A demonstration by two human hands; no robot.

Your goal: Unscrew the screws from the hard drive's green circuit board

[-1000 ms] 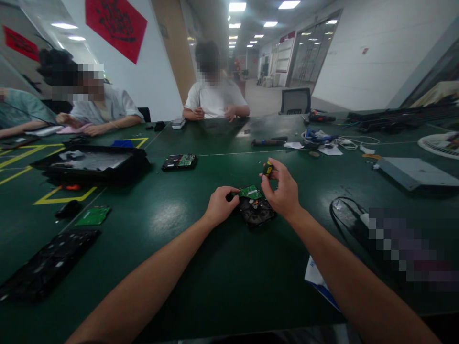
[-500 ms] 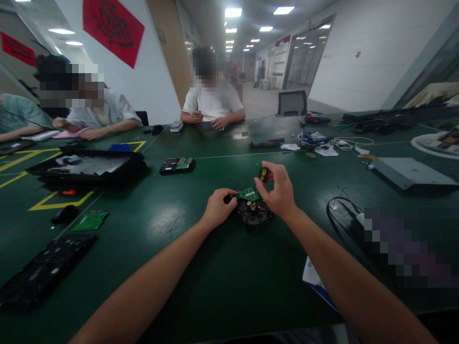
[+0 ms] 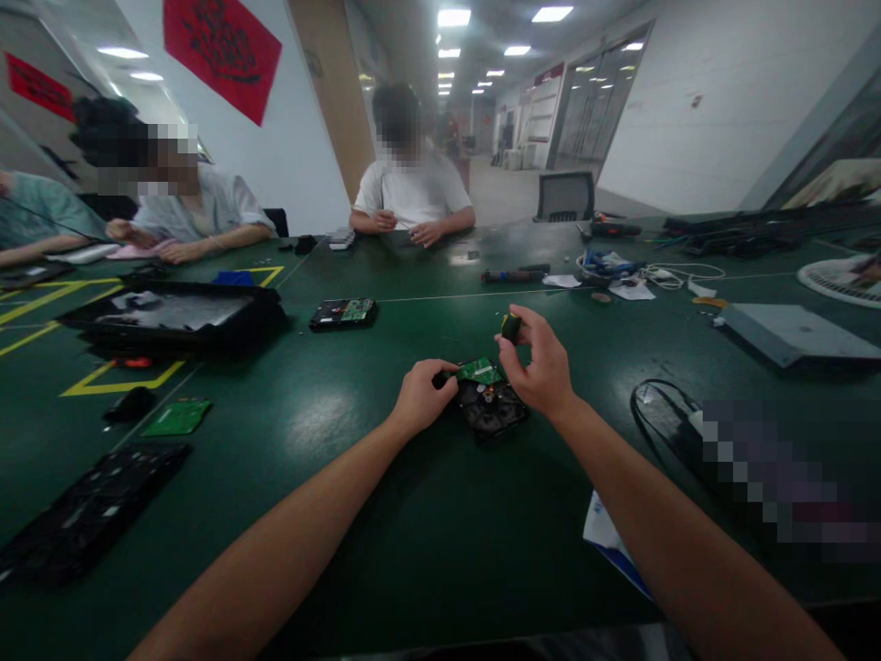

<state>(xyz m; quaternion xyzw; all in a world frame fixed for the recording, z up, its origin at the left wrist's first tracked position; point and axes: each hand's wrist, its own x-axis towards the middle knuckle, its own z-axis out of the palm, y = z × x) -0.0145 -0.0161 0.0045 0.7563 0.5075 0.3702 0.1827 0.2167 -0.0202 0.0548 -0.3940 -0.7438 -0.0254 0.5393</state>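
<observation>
A black hard drive point(image 3: 493, 408) with a green circuit board point(image 3: 480, 371) on its far end lies on the dark green table point(image 3: 413, 514) in front of me. My left hand point(image 3: 421, 395) is closed on the drive's left edge and steadies it. My right hand point(image 3: 540, 361) is closed round a small screwdriver with a black and yellow handle point(image 3: 510, 326), held upright over the drive. The screwdriver's tip is hidden behind my fingers.
Another hard drive point(image 3: 343, 312) lies further back, left of a black tray point(image 3: 172, 315). A loose green board point(image 3: 178, 417) and a black panel point(image 3: 89, 509) are at the left. Cables point(image 3: 661, 413) and paper point(image 3: 609, 537) are at the right. Two people sit across the table.
My right hand has turned the screwdriver handle slightly, so less of its yellow shows. The left hand and the drive have stayed in place.
</observation>
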